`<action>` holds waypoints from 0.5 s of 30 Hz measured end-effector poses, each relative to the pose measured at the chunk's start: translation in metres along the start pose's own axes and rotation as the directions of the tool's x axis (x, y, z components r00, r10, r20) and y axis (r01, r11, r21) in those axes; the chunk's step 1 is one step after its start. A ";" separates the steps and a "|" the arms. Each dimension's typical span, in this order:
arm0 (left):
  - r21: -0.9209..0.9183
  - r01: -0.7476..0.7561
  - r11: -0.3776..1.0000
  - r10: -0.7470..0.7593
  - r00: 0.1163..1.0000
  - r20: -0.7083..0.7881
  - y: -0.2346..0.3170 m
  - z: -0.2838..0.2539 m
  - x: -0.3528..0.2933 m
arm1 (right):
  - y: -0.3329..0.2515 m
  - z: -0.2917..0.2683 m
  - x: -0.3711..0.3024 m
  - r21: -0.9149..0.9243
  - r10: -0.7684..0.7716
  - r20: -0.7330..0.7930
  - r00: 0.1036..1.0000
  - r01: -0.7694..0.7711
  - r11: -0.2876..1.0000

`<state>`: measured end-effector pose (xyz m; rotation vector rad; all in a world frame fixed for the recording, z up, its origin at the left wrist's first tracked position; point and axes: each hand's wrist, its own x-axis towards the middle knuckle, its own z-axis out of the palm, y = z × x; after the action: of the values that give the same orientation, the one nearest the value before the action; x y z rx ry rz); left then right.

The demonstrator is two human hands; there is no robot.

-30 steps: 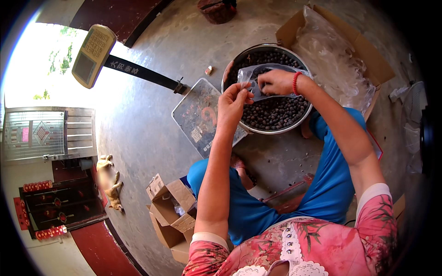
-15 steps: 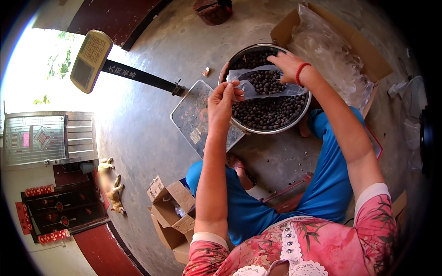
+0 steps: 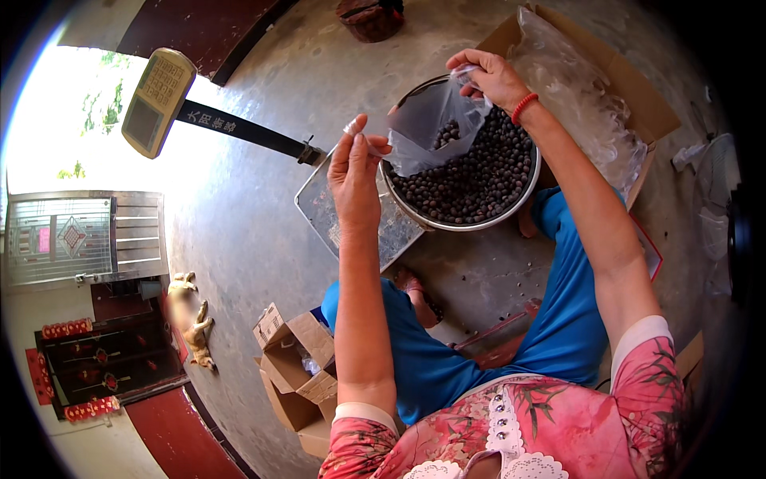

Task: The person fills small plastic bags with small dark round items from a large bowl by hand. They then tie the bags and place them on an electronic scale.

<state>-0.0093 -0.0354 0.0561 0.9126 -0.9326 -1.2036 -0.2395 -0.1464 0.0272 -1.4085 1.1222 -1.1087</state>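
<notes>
A clear plastic bag (image 3: 427,148) hangs over a wide metal basin, its mouth spread between my two hands. Inside the bag lies a small heap of dark round berries or nuts. My left hand (image 3: 357,172) pinches one edge of the bag at the basin's left side. On the far right side, my right hand (image 3: 495,80), with a red bracelet at the wrist, grips the opposite edge. Below the bag, the metal basin (image 3: 479,226) holds many of the same dark round berries or nuts (image 3: 487,188).
The basin stands beside the platform of a floor scale (image 3: 319,199), whose display (image 3: 159,104) rises at the left. An opened carton (image 3: 654,108) of clear bags (image 3: 566,96) is at the right. Small cardboard boxes (image 3: 299,375) sit near my left knee. A dog (image 3: 195,331) lies on the floor.
My hands have lifted the bag and drawn it apart, the left moving left, the right up and away from the basin's contents. Some berries or nuts now rest in the bag's bottom.
</notes>
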 end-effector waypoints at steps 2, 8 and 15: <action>-0.015 -0.037 0.999 0.038 0.999 0.024 0.002 -0.003 0.001 | 0.001 0.003 0.001 0.097 -0.046 -0.010 0.999 0.046 0.994; 0.210 0.098 0.973 -0.128 0.983 0.131 0.000 -0.003 -0.004 | 0.006 -0.010 0.003 -0.151 0.025 0.053 0.998 -0.017 0.988; 0.355 0.240 0.903 -0.310 0.938 0.154 -0.015 -0.003 -0.007 | -0.002 -0.010 -0.007 -0.657 -0.643 -0.015 0.766 0.477 0.583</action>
<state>-0.0124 -0.0306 0.0402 1.2383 -1.2298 -1.4290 -0.2502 -0.1411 0.0300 -2.3334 1.3319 -1.4732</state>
